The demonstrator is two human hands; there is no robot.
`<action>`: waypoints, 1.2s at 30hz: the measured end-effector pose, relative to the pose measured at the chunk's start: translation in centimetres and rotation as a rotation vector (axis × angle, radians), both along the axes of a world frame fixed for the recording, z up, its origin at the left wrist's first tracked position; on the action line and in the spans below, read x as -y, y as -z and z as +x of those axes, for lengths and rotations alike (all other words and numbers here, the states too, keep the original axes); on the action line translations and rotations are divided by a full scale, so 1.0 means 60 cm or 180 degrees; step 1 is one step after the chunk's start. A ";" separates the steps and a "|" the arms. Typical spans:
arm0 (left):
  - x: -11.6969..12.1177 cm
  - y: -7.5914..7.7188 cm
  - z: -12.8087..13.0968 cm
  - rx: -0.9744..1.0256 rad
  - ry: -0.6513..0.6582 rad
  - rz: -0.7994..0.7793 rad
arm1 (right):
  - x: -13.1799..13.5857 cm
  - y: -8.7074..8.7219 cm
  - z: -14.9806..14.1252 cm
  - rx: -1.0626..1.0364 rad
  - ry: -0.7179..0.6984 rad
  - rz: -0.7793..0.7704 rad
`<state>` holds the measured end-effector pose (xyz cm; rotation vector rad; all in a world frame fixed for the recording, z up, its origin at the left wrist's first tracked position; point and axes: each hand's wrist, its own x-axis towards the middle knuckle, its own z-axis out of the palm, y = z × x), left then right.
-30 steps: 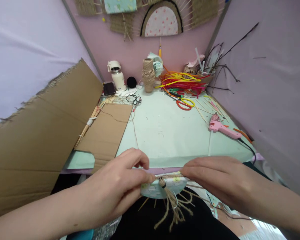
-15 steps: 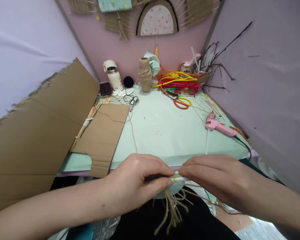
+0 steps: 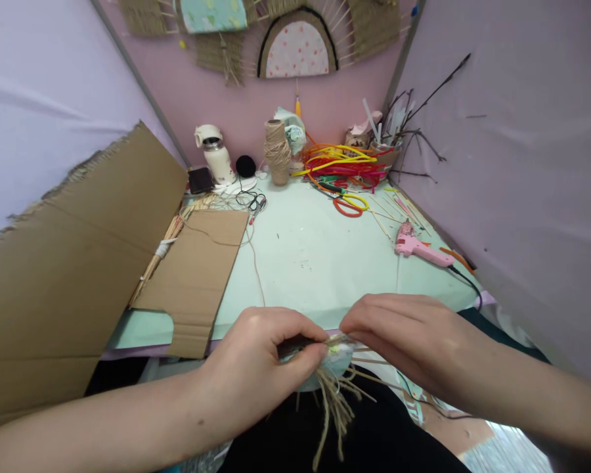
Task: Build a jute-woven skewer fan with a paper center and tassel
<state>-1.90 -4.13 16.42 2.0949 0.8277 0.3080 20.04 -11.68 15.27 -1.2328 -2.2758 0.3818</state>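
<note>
Pale blue half-round fabric piece with yellow-green print (image 3: 339, 358) was held just off the front edge of the mint-green cloth-covered surface (image 3: 305, 276), above the person's black-clad lap. Left hand (image 3: 276, 358) had thumb and fingers pinched on its upper edge. Right hand (image 3: 406, 335) rested its fingertips at the other end of that edge; thumb was hidden, so could not tell whether it gripped. Frayed tan jute tassel (image 3: 335, 407) hung from the piece; thin pale wooden sticks (image 3: 374, 361) stuck out beneath the right hand. Likely troubles, in my judgement: tassel strands could snag among the sticks if the piece were turned; sticks could bend or work loose if the right palm bore down; the piece could swing or drop if the left pinch slackened while the right only rested. Flat brown cardboard sheet (image 3: 197, 256) overhung the front edge near the left corner, where a forearm nudge might tip it. Pink glue gun (image 3: 421, 249) lay near the right edge; a tug on its black cord (image 3: 470, 284) could drag it off.
</note>
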 end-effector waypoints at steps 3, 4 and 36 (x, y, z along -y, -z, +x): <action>0.002 0.001 -0.002 -0.0015 -0.0072 0.0043 | -0.005 -0.004 -0.006 0.0020 0.0090 0.0048; 0.003 0.001 -0.002 -0.0011 -0.0090 0.0063 | -0.006 -0.004 -0.007 0.0011 0.0113 0.0047; 0.012 0.007 -0.010 0.0184 -0.0103 0.0162 | -0.079 0.197 0.299 0.0851 0.2982 -0.0534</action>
